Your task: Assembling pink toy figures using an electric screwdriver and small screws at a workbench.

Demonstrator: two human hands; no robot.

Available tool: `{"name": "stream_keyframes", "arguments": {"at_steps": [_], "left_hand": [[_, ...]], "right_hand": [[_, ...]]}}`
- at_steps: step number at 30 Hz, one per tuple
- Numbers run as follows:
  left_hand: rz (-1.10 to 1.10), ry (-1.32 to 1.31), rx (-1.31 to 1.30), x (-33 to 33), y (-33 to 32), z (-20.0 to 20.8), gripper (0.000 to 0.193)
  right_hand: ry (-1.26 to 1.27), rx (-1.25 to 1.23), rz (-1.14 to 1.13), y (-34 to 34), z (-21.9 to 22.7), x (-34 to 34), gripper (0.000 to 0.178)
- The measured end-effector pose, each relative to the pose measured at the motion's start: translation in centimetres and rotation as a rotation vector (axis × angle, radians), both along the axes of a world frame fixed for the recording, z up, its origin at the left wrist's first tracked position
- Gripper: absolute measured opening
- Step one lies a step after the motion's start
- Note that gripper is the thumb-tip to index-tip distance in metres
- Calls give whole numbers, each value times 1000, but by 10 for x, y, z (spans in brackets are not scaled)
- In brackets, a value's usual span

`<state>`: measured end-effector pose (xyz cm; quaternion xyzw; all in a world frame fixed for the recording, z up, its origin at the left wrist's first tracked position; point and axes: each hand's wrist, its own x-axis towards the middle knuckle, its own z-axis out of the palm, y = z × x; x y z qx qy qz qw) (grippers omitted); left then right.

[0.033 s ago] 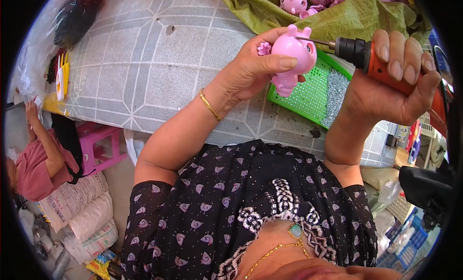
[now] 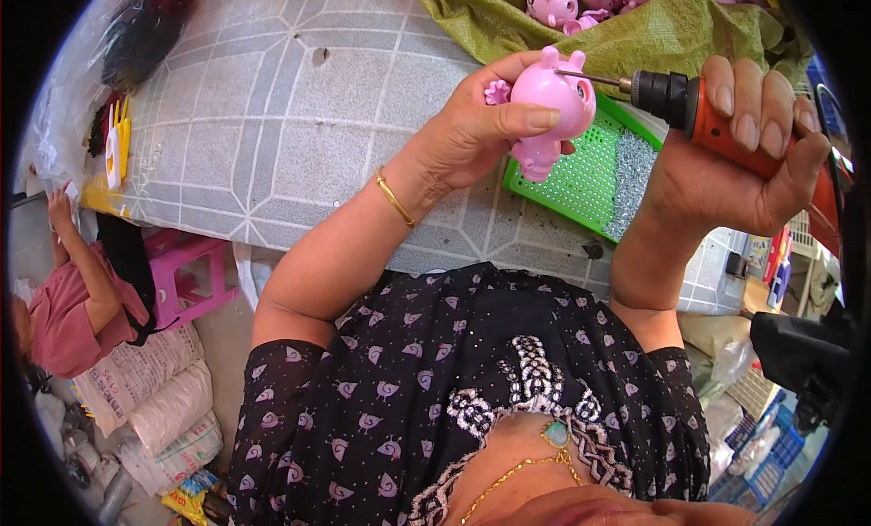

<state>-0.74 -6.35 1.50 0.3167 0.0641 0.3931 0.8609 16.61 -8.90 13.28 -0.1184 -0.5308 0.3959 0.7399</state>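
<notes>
My left hand (image 2: pixel 481 118) is closed around a pink plastic animal figure (image 2: pixel 547 100) with a big round head and two ears. The thumb lies across its front. In my right hand (image 2: pixel 739 154) is an orange and black electric screwdriver (image 2: pixel 676 100), gripped in the fist and pointing left. Its thin bit reaches the figure's head just below the ears; whether a screw sits under the tip is too small to tell. Beneath the hands, a green perforated tray (image 2: pixel 558 186) lies on the table, with many small silver screws (image 2: pixel 640 163) heaped along its right part.
An olive woven sack (image 2: pixel 490 23) at the far side holds several pink figure parts (image 2: pixel 552 2). The table (image 2: pixel 299 145) has a grey tile-pattern cover. At the left are a clear bag (image 2: pixel 68 100), a pink stool (image 2: pixel 195 277), stacked sacks (image 2: pixel 168 381) and another person (image 2: pixel 86 299).
</notes>
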Motion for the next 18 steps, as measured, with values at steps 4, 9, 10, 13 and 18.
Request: {"name": "stream_keyframes", "arguments": {"at_steps": [4,9,10,13,18], "left_hand": [[-6,-9,-28,-1,0,-1,68],[-2,15,-18,1,0,1,67],[-3,15,-18,1,-1,2,67],[66,53,-88,2,-2,5,60],[344,789,192,-9,5,12,53]], "right_hand": [[23,-15,-2,-1,2,1,17],[31,-14,3,-2,4,1,17],[47,-25,14,-2,4,1,17],[92,-68,72,-1,2,10,16],[126,-117,140,0,1,19,15]]}}
